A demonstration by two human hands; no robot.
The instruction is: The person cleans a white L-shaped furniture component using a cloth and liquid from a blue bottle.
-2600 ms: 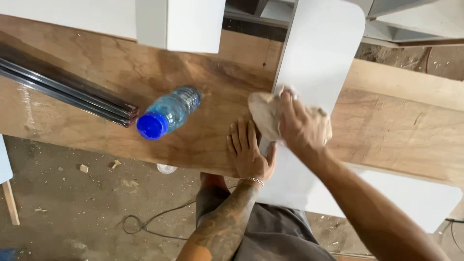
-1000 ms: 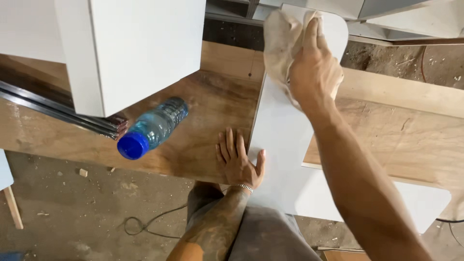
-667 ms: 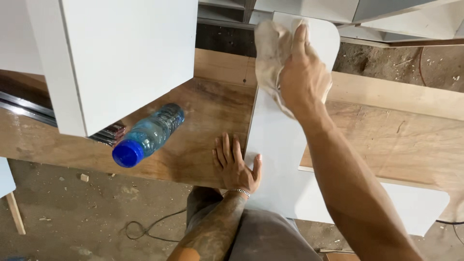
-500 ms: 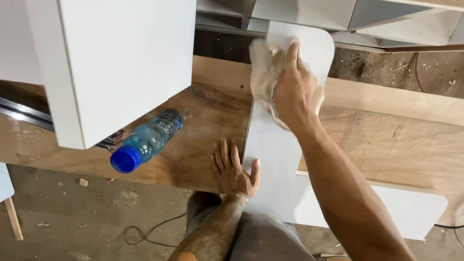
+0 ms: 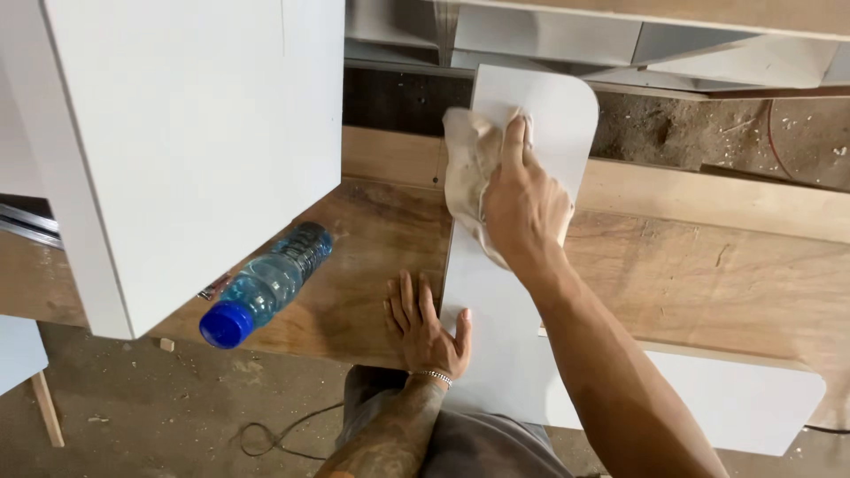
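A long white panel with rounded corners [image 5: 496,354] lies across a wooden workbench [image 5: 708,265], running away from me. My right hand [image 5: 524,205] presses a crumpled beige cloth [image 5: 467,168] onto the panel near its far end. My left hand [image 5: 427,324] lies flat, fingers spread, on the bench at the panel's left edge, thumb touching the panel.
A clear plastic water bottle with a blue cap [image 5: 266,285] lies on its side at the bench's front left. A large white cabinet box [image 5: 195,142] stands at the left. A second white panel [image 5: 735,398] sits lower right. Dusty floor with a cable [image 5: 266,438] below.
My right hand with the cloth slid up the panel to its far end, then drew back slightly toward me. My left hand stayed flat at the panel's edge.
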